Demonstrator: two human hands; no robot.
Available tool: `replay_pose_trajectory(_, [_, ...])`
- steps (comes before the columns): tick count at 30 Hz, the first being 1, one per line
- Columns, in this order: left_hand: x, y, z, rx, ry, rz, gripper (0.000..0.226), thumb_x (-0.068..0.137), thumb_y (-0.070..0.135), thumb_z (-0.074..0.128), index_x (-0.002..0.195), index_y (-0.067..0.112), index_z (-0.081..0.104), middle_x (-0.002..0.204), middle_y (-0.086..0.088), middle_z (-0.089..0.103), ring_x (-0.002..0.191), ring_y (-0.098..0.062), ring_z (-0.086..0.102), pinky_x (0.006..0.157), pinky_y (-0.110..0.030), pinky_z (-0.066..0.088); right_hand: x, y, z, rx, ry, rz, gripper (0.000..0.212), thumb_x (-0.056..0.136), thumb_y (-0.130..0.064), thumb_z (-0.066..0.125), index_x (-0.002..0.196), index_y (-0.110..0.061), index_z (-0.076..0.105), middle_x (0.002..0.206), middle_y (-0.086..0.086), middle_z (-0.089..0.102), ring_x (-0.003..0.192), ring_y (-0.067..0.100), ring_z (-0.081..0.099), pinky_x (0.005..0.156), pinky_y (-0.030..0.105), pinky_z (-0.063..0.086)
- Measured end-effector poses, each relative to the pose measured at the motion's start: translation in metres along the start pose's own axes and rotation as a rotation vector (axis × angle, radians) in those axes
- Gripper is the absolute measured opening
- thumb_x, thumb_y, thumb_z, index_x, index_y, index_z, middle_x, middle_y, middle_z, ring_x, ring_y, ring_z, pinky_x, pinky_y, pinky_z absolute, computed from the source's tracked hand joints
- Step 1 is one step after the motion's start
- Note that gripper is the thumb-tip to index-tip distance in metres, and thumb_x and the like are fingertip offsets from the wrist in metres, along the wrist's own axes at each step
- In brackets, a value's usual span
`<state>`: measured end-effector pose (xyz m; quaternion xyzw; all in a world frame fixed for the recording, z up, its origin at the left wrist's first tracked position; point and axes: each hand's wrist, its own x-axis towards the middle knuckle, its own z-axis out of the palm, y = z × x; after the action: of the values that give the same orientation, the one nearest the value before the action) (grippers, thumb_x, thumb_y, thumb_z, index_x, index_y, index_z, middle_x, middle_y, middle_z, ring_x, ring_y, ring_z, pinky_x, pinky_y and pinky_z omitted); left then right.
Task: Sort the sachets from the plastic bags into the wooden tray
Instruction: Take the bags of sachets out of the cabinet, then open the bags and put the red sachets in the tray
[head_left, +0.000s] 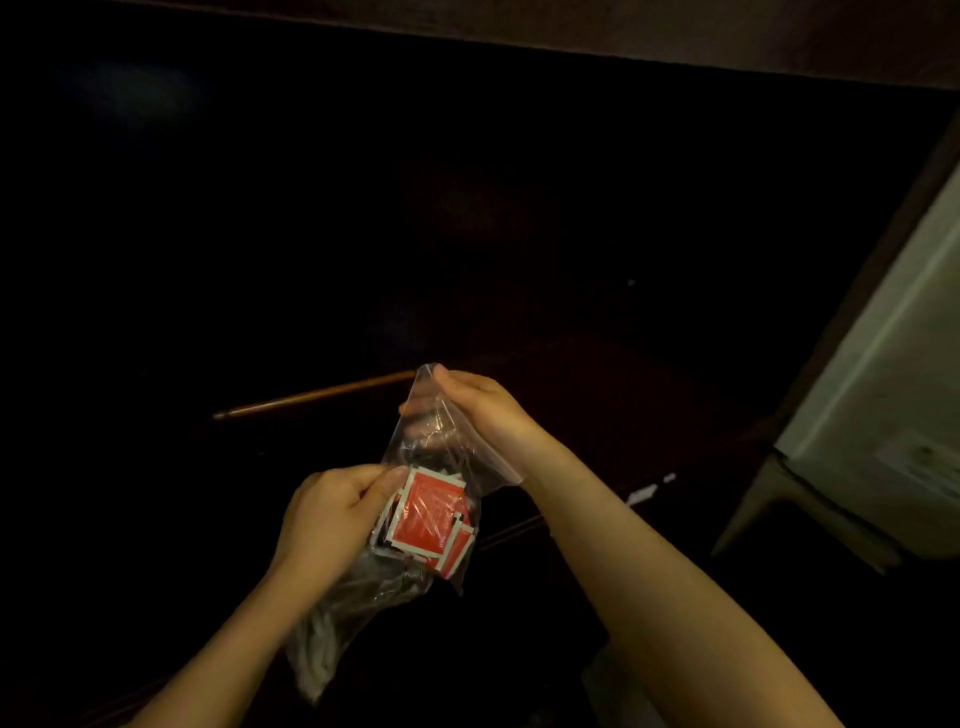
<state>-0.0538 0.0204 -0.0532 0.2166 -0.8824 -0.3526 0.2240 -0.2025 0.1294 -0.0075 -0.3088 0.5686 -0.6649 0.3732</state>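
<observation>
A clear plastic bag (441, 447) hangs between my two hands in a very dark scene. Inside it lie several red sachets (428, 512) with white borders, stacked near its lower middle. My right hand (480, 408) pinches the bag's top edge, fingers closed on the plastic. My left hand (332, 517) grips the bag's side at the level of the sachets, thumb pressed against the top one through the plastic. More crumpled clear plastic (332, 623) trails down below my left wrist. A lit wooden edge (317, 397), possibly the tray's rim, shows behind the bag.
The surface below is almost black and little can be made out. A pale cabinet or appliance (883, 395) stands at the right on a wooden leg (753, 506). Small white scraps (647, 491) lie near it. A wall edge runs along the top.
</observation>
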Motion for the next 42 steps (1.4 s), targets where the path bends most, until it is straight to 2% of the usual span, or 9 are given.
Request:
replay_pose_trajectory(4, [-0.004,0.005,0.027,-0.073,-0.056,0.000,0.037,0.086,0.051,0.051,0.071,0.025,0.073,0.063,0.006,0.072,0.061,-0.007,0.068,0.066,-0.038,0.056,-0.056,0.010,-0.036,-0.174,0.034,0.059,0.039,0.096,-0.046,0.041,0.107,-0.019,0.066,0.106,0.002,0.071,0.102,0.022,0.068,0.092,0.037,0.053])
replay_pose_trajectory(7, [-0.013,0.019,0.052,-0.089,-0.129,0.023,0.049,0.085,0.056,0.046,0.074,0.017,0.074,0.061,0.001,0.071,0.059,-0.012,0.068,0.066,-0.043,0.056,-0.095,0.020,-0.057,-0.202,0.083,0.049,0.034,0.095,-0.037,0.049,0.119,-0.015,0.060,0.119,0.007,0.067,0.110,0.025,0.065,0.096,0.043,0.051])
replay_pose_trajectory(12, [-0.035,0.047,0.093,-0.060,-0.235,0.089,0.037,0.093,0.042,0.050,0.075,0.019,0.072,0.061,0.003,0.070,0.059,-0.012,0.067,0.062,-0.040,0.055,-0.149,0.036,-0.084,-0.211,0.254,0.055,0.027,0.093,-0.025,0.055,0.119,-0.016,0.060,0.114,0.010,0.068,0.107,0.030,0.065,0.094,0.048,0.052])
replay_pose_trajectory(20, [-0.084,0.106,0.175,-0.083,-0.453,0.171,0.034,0.085,0.052,0.042,0.081,0.034,0.070,0.063,0.012,0.072,0.058,-0.002,0.067,0.059,-0.034,0.056,-0.261,0.058,-0.140,-0.174,0.518,0.071,0.023,0.098,-0.010,0.042,0.114,-0.008,0.060,0.087,0.001,0.065,0.073,0.006,0.065,0.061,0.019,0.055])
replay_pose_trajectory(28, [-0.126,0.161,0.253,-0.096,-0.600,0.325,0.036,0.081,0.057,0.056,0.094,0.028,0.074,0.077,0.013,0.075,0.072,-0.003,0.069,0.064,-0.034,0.058,-0.354,0.093,-0.187,-0.189,0.934,0.038,0.020,0.097,-0.010,0.046,0.095,-0.015,0.065,0.084,0.001,0.067,0.076,0.014,0.065,0.069,0.026,0.055])
replay_pose_trajectory(31, [-0.136,0.178,0.277,-0.095,-0.680,0.382,0.027,0.084,0.044,0.061,0.096,0.024,0.075,0.078,0.014,0.073,0.070,0.001,0.069,0.059,-0.017,0.055,-0.378,0.106,-0.200,-0.249,1.065,0.052,0.020,0.096,-0.013,0.048,0.095,-0.017,0.068,0.082,-0.003,0.068,0.075,0.013,0.066,0.072,0.031,0.055])
replay_pose_trajectory(34, [-0.145,0.193,0.299,-0.098,-0.754,0.472,0.029,0.084,0.040,0.060,0.100,0.021,0.075,0.086,0.010,0.076,0.074,-0.001,0.069,0.062,-0.024,0.057,-0.404,0.112,-0.205,-0.282,1.199,0.072,0.025,0.095,-0.016,0.049,0.085,-0.030,0.067,0.085,-0.003,0.070,0.086,0.025,0.069,0.082,0.044,0.056])
replay_pose_trajectory(39, [-0.160,0.217,0.330,-0.129,-0.868,0.564,0.030,0.082,0.041,0.062,0.100,0.021,0.075,0.072,0.027,0.064,0.067,0.010,0.063,0.060,-0.021,0.056,-0.444,0.124,-0.209,-0.251,1.377,0.084,0.031,0.095,-0.016,0.048,0.079,-0.035,0.067,0.086,0.006,0.069,0.087,0.036,0.067,0.081,0.055,0.055])
replay_pose_trajectory(42, [-0.171,0.227,0.347,-0.135,-0.922,0.628,0.025,0.084,0.037,0.063,0.100,0.022,0.074,0.069,0.031,0.059,0.065,0.012,0.061,0.059,-0.015,0.052,-0.465,0.128,-0.209,-0.243,1.440,0.068,0.031,0.096,-0.012,0.047,0.081,-0.033,0.065,0.080,-0.004,0.066,0.079,0.025,0.063,0.078,0.049,0.053])
